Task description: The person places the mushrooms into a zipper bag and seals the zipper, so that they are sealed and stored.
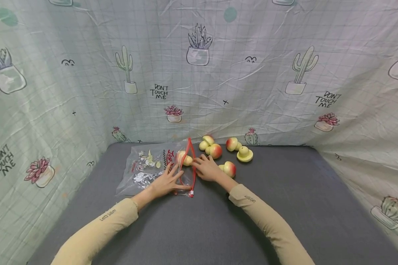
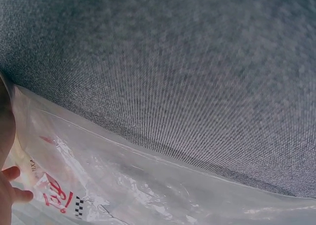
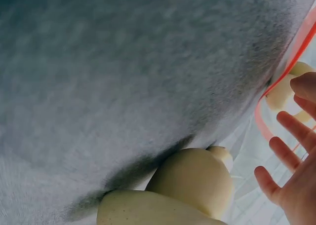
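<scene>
A clear zip bag (image 1: 136, 167) with a red zip edge and printed cartoon figures lies flat, its mouth facing right. Just inside that mouth is a pale yellow toy mushroom (image 1: 187, 160). My left hand (image 1: 166, 183) rests on the bag near the mouth, fingers spread and thumb toward the zip slider (image 1: 191, 193). At the red edge is my right hand (image 1: 207, 168), its fingers extended toward the mushroom; the right wrist view shows these fingers (image 3: 291, 129) apart from each other. Beside the right wrist lies another toy mushroom (image 1: 230, 169) with a red and yellow cap.
Behind the right hand lie more toy mushrooms: a pair (image 1: 215, 151) close to the bag, one (image 1: 232, 144) farther right, and one standing on its cap (image 1: 245, 154). The dark grey table (image 1: 285, 198) meets a printed cloth backdrop (image 1: 225, 110) at its back edge.
</scene>
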Motion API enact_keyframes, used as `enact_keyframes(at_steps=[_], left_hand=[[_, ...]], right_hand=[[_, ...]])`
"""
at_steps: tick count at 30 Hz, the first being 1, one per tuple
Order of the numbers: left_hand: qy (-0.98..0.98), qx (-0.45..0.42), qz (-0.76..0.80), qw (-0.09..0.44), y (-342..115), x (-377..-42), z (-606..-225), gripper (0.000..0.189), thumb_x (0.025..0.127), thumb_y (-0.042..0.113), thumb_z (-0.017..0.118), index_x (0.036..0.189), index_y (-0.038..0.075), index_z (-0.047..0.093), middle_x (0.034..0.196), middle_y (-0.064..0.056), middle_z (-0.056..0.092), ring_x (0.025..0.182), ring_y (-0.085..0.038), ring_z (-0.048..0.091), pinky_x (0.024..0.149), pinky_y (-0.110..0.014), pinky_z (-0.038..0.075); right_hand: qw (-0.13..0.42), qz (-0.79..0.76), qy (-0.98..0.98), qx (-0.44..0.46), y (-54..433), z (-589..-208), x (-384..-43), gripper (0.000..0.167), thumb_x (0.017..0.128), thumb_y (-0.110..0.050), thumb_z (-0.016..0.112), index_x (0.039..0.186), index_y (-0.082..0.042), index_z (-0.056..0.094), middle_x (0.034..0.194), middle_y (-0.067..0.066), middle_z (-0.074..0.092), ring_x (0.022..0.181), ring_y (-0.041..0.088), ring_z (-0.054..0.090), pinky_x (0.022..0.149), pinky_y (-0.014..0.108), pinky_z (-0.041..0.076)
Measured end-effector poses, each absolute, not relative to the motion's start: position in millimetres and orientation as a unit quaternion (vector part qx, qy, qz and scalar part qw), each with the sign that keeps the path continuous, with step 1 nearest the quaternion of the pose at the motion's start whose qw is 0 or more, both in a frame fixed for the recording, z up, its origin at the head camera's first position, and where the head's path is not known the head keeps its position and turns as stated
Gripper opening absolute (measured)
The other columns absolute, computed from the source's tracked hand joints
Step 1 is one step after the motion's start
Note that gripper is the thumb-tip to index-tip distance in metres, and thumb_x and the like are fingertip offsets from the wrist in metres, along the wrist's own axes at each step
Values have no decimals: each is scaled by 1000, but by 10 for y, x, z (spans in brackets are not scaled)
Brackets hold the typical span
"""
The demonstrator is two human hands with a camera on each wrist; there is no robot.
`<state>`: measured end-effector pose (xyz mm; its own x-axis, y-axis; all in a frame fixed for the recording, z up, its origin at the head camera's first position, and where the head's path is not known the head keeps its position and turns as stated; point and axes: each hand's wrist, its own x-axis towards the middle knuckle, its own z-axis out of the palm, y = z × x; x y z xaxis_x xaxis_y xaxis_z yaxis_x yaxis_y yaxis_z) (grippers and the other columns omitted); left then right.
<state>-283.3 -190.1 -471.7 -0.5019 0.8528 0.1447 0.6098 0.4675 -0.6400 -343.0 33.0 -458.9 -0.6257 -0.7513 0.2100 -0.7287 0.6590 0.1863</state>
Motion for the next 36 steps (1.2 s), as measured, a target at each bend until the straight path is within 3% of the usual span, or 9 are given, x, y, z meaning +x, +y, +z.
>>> enact_keyframes(at_steps=[5, 15, 24, 31, 36], left_hand=[[-823, -446, 264, 233, -1904, -2837, -4719, 57, 74, 59, 51, 128, 54, 32, 126, -8, 46, 124, -40, 38, 92, -55, 37], [-826, -446, 259, 227, -1895, -2828, -4718, 55, 75, 56, 52, 127, 54, 34, 126, -7, 47, 124, -40, 37, 93, -55, 36], [-830, -444, 256, 220, -1899, -2831, -4729, 54, 76, 53, 52, 127, 53, 34, 127, -7, 47, 124, -39, 38, 94, -55, 35], [-831, -442, 259, 216, -1903, -2822, -4725, 55, 77, 52, 52, 128, 53, 33, 128, -7, 46, 124, -39, 38, 95, -56, 34], [-832, -440, 261, 214, -1908, -2817, -4715, 54, 77, 53, 51, 128, 53, 34, 129, -7, 47, 124, -39, 38, 96, -56, 33]], right_hand=[[154, -51, -891, 425, 354, -4591, -3423, 36, 88, -29, 53, 123, -20, 54, 124, 2, 54, 101, 22, 45, 79, 44, 41], [114, -65, -903, 410, 321, -4646, -3516, 45, 90, -44, 44, 133, -28, 43, 133, 1, 47, 109, 21, 42, 85, 44, 39], [97, -43, -896, 432, 326, -4740, -3695, 52, 89, -53, 37, 137, -32, 35, 141, 4, 38, 114, 25, 41, 95, 54, 32], [67, -87, -900, 422, 272, -4626, -3618, 58, 88, -50, 44, 139, -24, 32, 145, 3, 32, 118, 25, 40, 97, 54, 32], [67, -106, -901, 415, 240, -4623, -3616, 60, 87, -51, 42, 140, -26, 29, 146, 0, 30, 121, 23, 39, 97, 53, 33]])
